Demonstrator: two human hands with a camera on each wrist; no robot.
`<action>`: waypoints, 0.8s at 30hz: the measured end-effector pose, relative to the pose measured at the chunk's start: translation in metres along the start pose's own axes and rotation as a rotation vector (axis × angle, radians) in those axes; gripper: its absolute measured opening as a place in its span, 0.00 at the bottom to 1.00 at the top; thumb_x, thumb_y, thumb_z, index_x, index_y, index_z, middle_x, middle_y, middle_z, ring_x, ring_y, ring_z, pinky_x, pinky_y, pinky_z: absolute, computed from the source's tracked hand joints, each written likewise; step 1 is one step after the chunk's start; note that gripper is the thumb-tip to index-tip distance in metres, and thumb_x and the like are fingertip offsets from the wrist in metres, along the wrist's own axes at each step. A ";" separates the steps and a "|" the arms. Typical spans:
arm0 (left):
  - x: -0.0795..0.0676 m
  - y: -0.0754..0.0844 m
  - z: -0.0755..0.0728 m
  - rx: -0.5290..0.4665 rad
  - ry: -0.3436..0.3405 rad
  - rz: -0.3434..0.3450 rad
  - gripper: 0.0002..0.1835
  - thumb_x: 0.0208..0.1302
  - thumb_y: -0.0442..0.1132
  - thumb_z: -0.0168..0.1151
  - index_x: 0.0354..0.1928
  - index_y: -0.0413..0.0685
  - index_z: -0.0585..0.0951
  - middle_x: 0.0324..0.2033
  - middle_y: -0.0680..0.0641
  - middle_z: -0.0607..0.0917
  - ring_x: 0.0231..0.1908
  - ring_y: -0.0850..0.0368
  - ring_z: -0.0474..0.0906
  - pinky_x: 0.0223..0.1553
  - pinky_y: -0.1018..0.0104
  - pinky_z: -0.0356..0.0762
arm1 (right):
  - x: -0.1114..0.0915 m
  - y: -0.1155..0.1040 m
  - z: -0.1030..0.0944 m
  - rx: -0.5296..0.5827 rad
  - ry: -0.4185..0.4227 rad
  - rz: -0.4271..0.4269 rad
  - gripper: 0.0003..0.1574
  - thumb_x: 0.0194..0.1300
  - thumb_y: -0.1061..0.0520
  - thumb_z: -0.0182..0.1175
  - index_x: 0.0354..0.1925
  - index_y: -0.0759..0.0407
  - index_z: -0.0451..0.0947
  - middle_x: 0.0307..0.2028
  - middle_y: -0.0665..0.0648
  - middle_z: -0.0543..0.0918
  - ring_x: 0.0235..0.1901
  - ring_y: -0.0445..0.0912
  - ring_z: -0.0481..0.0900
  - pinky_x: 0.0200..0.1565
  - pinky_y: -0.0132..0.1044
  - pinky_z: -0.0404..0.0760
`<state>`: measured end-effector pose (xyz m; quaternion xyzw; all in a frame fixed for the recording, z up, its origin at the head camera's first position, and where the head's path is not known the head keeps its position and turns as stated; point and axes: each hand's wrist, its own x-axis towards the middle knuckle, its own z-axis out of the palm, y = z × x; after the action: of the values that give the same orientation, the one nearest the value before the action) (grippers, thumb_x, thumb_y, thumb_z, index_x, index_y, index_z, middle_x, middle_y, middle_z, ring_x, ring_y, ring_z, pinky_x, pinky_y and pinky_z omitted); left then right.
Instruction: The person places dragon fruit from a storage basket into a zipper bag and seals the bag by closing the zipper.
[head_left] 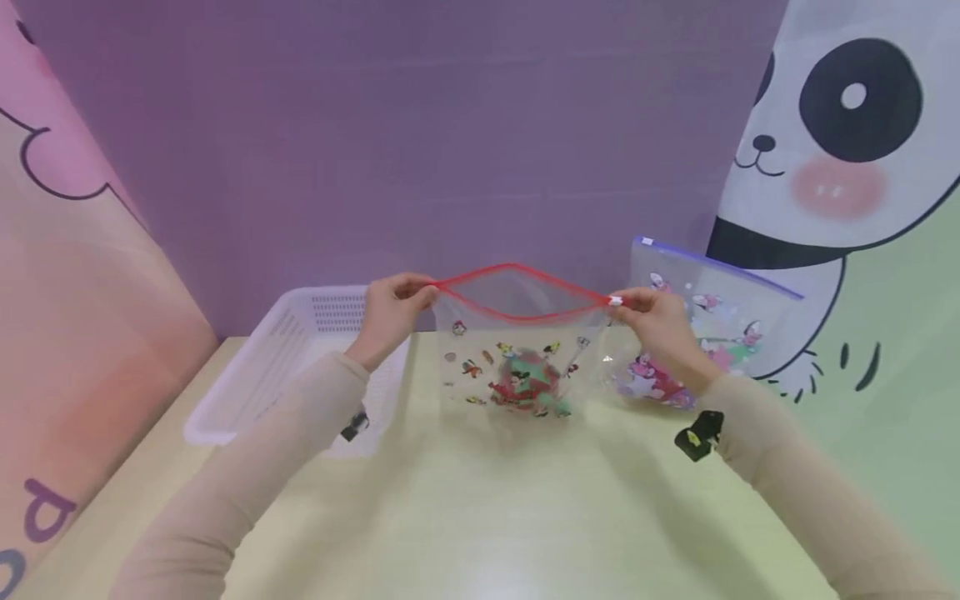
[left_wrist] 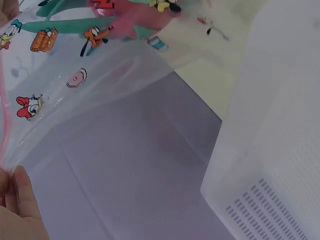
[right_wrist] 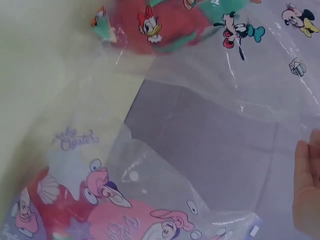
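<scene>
A clear zip bag (head_left: pixel 465 383) with a red zip edge and cartoon prints is held up over the table, its mouth parted. Red and green items (head_left: pixel 528 379) lie low inside it; their kind is unclear through the plastic. My left hand (head_left: pixel 393 312) pinches the left end of the red edge. At the right end, beside the white slider (head_left: pixel 616 301), my right hand (head_left: pixel 660 325) pinches the other corner. In the left wrist view, the left fingertips (left_wrist: pixel 22 192) grip the bag's corner. The right wrist view shows the right hand (right_wrist: pixel 307 190) only in part.
A white perforated basket (head_left: pixel 225 429) stands on the table (head_left: pixel 487 517) at the left. Behind my right hand, a second clear bag (head_left: pixel 765 308) with a purple zip edge leans upright, with pink and red contents. A purple backdrop (head_left: pixel 420 142) rises at the back.
</scene>
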<state>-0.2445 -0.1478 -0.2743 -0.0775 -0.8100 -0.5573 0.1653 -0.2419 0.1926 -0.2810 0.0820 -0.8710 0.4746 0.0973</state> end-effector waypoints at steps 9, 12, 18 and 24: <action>0.005 -0.003 -0.015 0.020 0.032 -0.046 0.11 0.59 0.38 0.62 0.42 0.42 0.82 0.37 0.40 0.85 0.32 0.62 0.81 0.43 0.62 0.79 | 0.018 -0.006 0.000 0.035 0.068 0.035 0.23 0.59 0.48 0.62 0.48 0.60 0.76 0.32 0.39 0.79 0.39 0.40 0.72 0.42 0.33 0.71; 0.004 -0.006 -0.015 0.026 0.026 -0.044 0.11 0.59 0.37 0.61 0.42 0.42 0.82 0.37 0.40 0.85 0.33 0.60 0.80 0.44 0.59 0.79 | 0.018 -0.004 0.003 0.065 0.056 0.066 0.23 0.58 0.49 0.63 0.49 0.59 0.76 0.34 0.41 0.80 0.39 0.40 0.73 0.45 0.35 0.71; 0.002 -0.017 -0.014 0.056 0.012 -0.064 0.12 0.60 0.38 0.61 0.44 0.43 0.81 0.38 0.42 0.84 0.34 0.61 0.79 0.40 0.67 0.78 | 0.017 0.004 0.009 0.176 0.013 0.137 0.27 0.57 0.46 0.62 0.52 0.58 0.74 0.38 0.45 0.78 0.43 0.42 0.73 0.55 0.44 0.69; -0.001 -0.025 -0.017 0.031 0.005 -0.063 0.12 0.60 0.37 0.60 0.45 0.42 0.80 0.39 0.41 0.84 0.36 0.58 0.79 0.38 0.69 0.79 | 0.021 0.007 0.011 0.203 -0.019 0.129 0.28 0.54 0.41 0.64 0.47 0.56 0.77 0.33 0.41 0.82 0.42 0.42 0.76 0.58 0.48 0.69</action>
<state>-0.2478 -0.1726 -0.2912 -0.0478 -0.8202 -0.5497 0.1507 -0.2652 0.1859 -0.2872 0.0398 -0.8227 0.5649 0.0498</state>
